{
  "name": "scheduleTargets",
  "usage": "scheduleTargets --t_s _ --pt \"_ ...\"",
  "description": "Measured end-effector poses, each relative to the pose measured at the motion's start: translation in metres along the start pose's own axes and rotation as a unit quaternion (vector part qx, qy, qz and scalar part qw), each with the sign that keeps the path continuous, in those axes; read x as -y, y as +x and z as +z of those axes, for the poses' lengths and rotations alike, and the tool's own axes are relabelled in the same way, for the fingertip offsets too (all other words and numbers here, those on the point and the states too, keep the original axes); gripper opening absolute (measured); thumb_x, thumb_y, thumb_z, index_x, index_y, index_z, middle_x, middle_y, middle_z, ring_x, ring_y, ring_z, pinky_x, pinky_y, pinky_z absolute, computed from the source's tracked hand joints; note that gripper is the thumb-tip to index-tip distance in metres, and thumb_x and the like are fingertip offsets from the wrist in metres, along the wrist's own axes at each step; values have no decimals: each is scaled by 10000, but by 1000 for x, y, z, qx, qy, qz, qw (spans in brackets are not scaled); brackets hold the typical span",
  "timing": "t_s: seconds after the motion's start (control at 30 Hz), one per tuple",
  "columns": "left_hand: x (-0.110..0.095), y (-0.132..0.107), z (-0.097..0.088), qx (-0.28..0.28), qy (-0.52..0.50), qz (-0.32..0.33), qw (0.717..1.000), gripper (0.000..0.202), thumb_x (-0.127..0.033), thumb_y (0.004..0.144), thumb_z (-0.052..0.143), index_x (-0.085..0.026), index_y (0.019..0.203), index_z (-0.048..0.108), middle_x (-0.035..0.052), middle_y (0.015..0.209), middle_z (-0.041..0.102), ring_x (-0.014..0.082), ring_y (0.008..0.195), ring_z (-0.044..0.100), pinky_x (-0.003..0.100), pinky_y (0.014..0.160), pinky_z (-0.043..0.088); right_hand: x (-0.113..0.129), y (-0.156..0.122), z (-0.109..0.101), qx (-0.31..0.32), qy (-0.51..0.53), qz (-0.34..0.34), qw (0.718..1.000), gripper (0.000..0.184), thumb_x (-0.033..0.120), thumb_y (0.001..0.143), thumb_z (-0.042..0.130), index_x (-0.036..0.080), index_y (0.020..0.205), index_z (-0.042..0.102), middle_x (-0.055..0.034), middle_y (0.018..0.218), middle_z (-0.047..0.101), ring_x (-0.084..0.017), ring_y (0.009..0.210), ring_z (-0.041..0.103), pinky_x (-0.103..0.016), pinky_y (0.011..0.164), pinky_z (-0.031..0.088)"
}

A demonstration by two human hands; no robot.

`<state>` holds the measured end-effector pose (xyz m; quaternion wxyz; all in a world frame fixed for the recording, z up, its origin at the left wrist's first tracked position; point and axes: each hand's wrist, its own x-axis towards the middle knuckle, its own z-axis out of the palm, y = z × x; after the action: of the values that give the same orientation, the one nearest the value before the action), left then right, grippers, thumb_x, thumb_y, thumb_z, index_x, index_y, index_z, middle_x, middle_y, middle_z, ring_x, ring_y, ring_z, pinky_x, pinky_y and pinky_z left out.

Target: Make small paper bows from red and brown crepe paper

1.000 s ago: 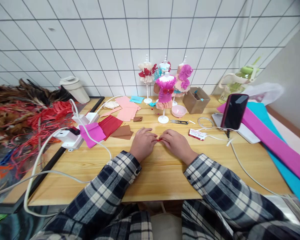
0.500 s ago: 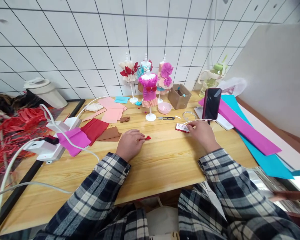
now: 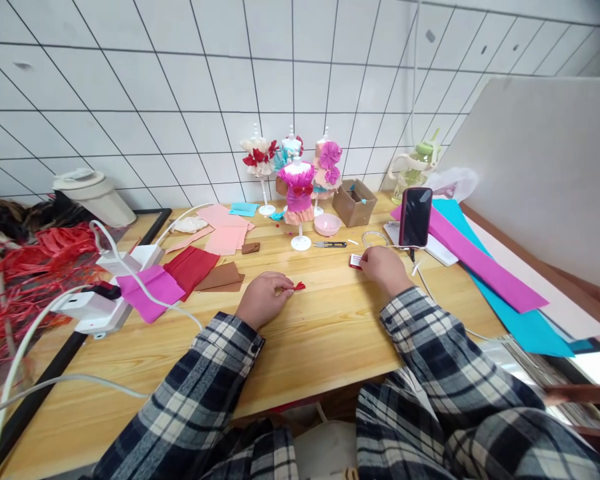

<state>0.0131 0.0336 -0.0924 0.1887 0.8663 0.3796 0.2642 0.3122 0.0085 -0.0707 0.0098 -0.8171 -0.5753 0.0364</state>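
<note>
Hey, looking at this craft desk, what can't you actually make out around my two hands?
Head view, small red-and-white packet: mostly covered by the right hand; print too small to read, grip unclear.
Head view, tiny red paper piece pinched by the left hand: too small to tell its fold.
Head view, open brown cardboard box: its walls hide the contents.

Wooden table point(image 3: 330, 333) carries paper sheets point(image 3: 225, 238), snips point(image 3: 330, 245), pink bowl point(image 3: 327, 225), cardboard box point(image 3: 354, 202), red-white packet point(image 3: 355, 261).
</note>
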Motion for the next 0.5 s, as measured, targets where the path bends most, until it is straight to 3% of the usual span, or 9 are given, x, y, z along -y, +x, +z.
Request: scheduleTargets --t_s 0.1,0.2,0.3,0.4,0.5 --pt "-3 1 -3 -2 -9 -16 1000 164 -272 775 595 -203 822 736 45 897 727 200 897 642 358 881 480 1 -1 2 -12 -2 -18 1000 244 182 824 484 111 973 663 -181 999 641 -246 902 625 -318 749 425" --pt "-4 1 -5 -25 -80 -93 992 172 -325 740 634 -197 788 739 49 885 731 209 867 650 358 862 482 4 -5 -2 -79 73 -15 994 249 197 857 451 123 1011 632 -165 1037 616 -233 915 602 -330 784 423" --pt "0 1 -3 -66 -245 -208 945 242 -381 669 700 -165 771 738 71 882 738 216 830 661 342 817 495 14 -14 -13 -151 227 -65 960 230 304 852 499 156 925 658 -113 1016 624 -201 860 585 -319 772 431" --pt "7 1 -2 -128 -359 -269 884 313 -397 606 755 -147 794 744 79 886 740 217 838 659 326 813 485 36 -24 -24 -75 417 -171 889 269 410 789 594 169 871 681 -69 970 657 -173 806 581 -291 720 443" --pt "12 1 -2 -167 -378 -288 864 333 -399 584 776 -142 794 747 78 855 740 206 818 653 315 810 472 65 -30 -29 82 540 -251 799 335 465 799 583 166 904 693 -64 986 677 -161 844 585 -273 727 444"
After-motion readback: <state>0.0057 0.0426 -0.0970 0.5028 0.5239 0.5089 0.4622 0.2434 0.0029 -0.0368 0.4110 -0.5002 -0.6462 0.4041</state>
